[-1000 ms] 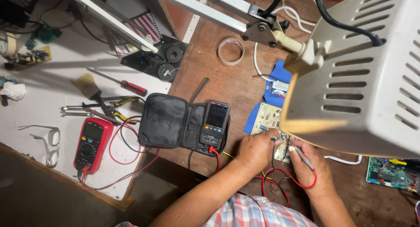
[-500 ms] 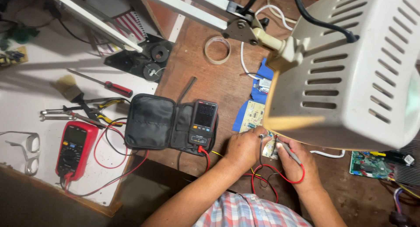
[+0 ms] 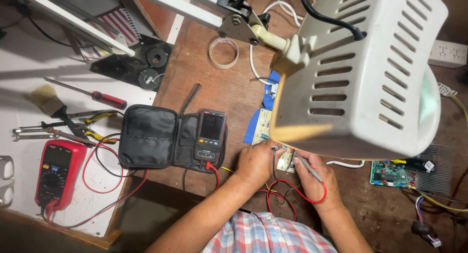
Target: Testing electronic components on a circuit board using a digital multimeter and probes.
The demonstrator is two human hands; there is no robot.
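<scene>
A: Hands?

B: Left hand [image 3: 256, 161] is closed round a probe, tip down on the small circuit board [image 3: 286, 160]. Right hand [image 3: 319, 177] pinches a grey probe [image 3: 307, 166] like a pen, tip also at the board. Board sits on the brown worktop [image 3: 214, 94] betw. both hands, half tucked under the lamp.

A: Room to move?

B: Tight above. Big cream lamp head [image 3: 358, 70] hangs right over the board, its lower rim just above the knuckles, hiding the board's far part. Near side: worktop edge is close under the wrists, forearms cross it. Red probe lead [image 3: 292, 194] loops betw. the wrists, a black lead beside it.

A: Left of them?

B: Black multimeter [image 3: 209, 133] in its open black case [image 3: 148, 136], just beside the left hand, leads running from its base toward the hands. Further left, white surface w/ red multimeter [image 3: 56, 170], pliers [image 3: 90, 124], red-handled screwdriver [image 3: 92, 93], brush [image 3: 48, 101] – well apart.

A: Right?

B: Green circuit board [image 3: 392, 174] w/ finned heatsink [image 3: 436, 170], near the right hand but not touching. Coloured wires trail off past it.

A: Behind?

B: Tape roll [image 3: 224, 53] and the lamp's arm joint [image 3: 241, 24], well back. Blue-backed board [image 3: 262, 125] just beyond the left hand, partly under the lamp.
</scene>
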